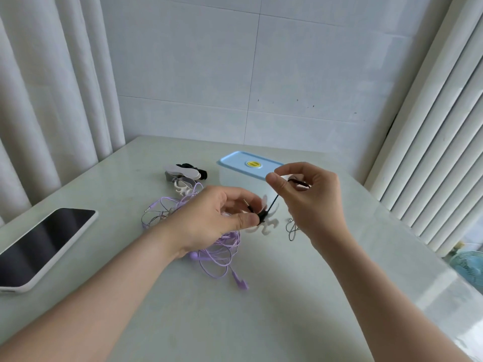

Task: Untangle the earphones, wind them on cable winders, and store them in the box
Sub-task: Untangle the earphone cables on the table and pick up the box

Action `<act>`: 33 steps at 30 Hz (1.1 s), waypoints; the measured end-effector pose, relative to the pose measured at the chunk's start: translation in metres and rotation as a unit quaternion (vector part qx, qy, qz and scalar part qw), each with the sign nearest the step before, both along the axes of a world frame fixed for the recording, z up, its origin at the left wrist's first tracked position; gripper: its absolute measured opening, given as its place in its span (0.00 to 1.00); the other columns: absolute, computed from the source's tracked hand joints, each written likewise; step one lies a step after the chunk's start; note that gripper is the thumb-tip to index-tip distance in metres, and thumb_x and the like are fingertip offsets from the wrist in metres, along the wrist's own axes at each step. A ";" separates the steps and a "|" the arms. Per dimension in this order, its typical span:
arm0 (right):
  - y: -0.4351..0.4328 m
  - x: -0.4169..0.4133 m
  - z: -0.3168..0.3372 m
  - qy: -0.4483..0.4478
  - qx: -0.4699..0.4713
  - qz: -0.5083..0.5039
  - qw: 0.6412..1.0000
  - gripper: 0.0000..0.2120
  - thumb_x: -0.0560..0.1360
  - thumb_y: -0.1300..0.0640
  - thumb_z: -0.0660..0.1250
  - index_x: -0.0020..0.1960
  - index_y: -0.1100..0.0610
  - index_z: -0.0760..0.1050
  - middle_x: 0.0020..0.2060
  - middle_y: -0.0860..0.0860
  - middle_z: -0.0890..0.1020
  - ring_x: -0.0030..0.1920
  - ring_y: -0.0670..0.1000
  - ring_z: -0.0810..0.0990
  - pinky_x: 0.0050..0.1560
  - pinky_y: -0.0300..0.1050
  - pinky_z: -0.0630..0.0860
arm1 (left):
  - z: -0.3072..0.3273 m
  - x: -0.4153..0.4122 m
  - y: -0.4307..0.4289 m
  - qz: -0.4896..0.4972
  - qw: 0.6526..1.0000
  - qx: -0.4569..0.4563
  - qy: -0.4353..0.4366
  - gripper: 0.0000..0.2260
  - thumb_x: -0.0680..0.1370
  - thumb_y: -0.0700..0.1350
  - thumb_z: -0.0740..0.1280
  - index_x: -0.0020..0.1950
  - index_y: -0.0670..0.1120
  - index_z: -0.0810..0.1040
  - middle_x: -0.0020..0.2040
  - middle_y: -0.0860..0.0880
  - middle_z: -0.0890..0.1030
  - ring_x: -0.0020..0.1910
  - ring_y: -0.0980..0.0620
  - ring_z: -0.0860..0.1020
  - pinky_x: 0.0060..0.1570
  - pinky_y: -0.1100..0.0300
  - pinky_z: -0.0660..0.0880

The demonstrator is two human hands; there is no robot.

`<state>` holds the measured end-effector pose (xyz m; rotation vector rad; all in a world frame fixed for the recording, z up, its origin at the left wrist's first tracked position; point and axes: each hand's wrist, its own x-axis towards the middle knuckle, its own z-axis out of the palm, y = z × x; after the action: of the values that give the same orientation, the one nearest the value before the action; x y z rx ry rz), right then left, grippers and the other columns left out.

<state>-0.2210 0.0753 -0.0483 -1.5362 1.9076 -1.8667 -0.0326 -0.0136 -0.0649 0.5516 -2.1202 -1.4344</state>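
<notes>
The flat white plastic cable winder with forked arms (271, 224) is pinched between thumb and fingers of the left hand (219, 218) and held above the pale green glossy table (261, 309), so that it is steadied for wrapping. The thin black earphone cable (271, 205) is pinched by the curled fingers of the right hand (308, 189) and drawn taut, apparently so that each turn is laid tight. Winding is judged to be in progress. The tangled lilac wired earphones (222, 257) lie on the table beneath the left hand, not yet wound. The pile of spare white and black winders (183, 175) is set near the clear rectangular storage box with the light blue lid (235, 159), which is closed.
</notes>
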 end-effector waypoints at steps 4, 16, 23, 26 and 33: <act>-0.002 -0.003 -0.006 0.115 0.098 -0.047 0.987 0.22 0.77 0.36 0.68 0.30 0.49 0.77 0.21 0.51 0.70 0.26 0.49 0.62 0.29 0.42 0.60 | 0.004 -0.003 0.003 -0.010 0.990 0.079 0.114 0.13 0.77 0.39 0.73 0.61 0.41 0.82 0.56 0.43 0.87 0.52 0.51 0.84 0.51 0.62 0.79; -0.001 0.026 -0.015 0.255 0.177 0.020 0.950 0.16 0.81 0.46 0.63 0.36 0.50 0.76 0.22 0.46 0.74 0.28 0.51 0.71 0.37 0.52 0.78 | 0.004 -0.005 -0.017 0.190 0.918 0.242 0.250 0.12 0.84 0.40 0.67 0.63 0.33 0.77 0.56 0.36 0.81 0.47 0.44 0.84 0.52 0.51 0.84; 0.008 0.036 -0.006 0.235 0.119 0.130 0.956 0.14 0.77 0.50 0.74 0.33 0.52 0.80 0.23 0.51 0.74 0.26 0.53 0.68 0.31 0.41 0.68 | 0.000 -0.007 -0.019 0.261 0.929 0.184 0.189 0.12 0.84 0.44 0.68 0.61 0.36 0.80 0.49 0.43 0.83 0.39 0.50 0.84 0.44 0.51 0.83; 0.011 0.038 -0.002 0.206 0.113 0.154 0.960 0.17 0.75 0.56 0.76 0.29 0.51 0.76 0.22 0.44 0.74 0.25 0.47 0.68 0.31 0.34 0.65 | 0.001 -0.007 -0.021 0.285 0.917 0.184 0.208 0.11 0.84 0.41 0.66 0.58 0.34 0.80 0.46 0.43 0.83 0.40 0.48 0.85 0.46 0.50 0.84; 0.014 0.042 0.000 0.254 0.151 0.163 0.941 0.19 0.70 0.62 0.71 0.27 0.57 0.65 0.22 0.47 0.64 0.28 0.49 0.60 0.29 0.37 0.60 | 0.006 -0.004 -0.018 0.263 0.900 0.236 0.255 0.13 0.84 0.41 0.64 0.55 0.30 0.81 0.44 0.40 0.82 0.40 0.45 0.85 0.47 0.53 0.85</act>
<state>-0.1791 0.0896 -0.0478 -2.1957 1.8351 -1.0547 -0.0365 -0.0319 -0.0589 0.7550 -1.1002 -1.5445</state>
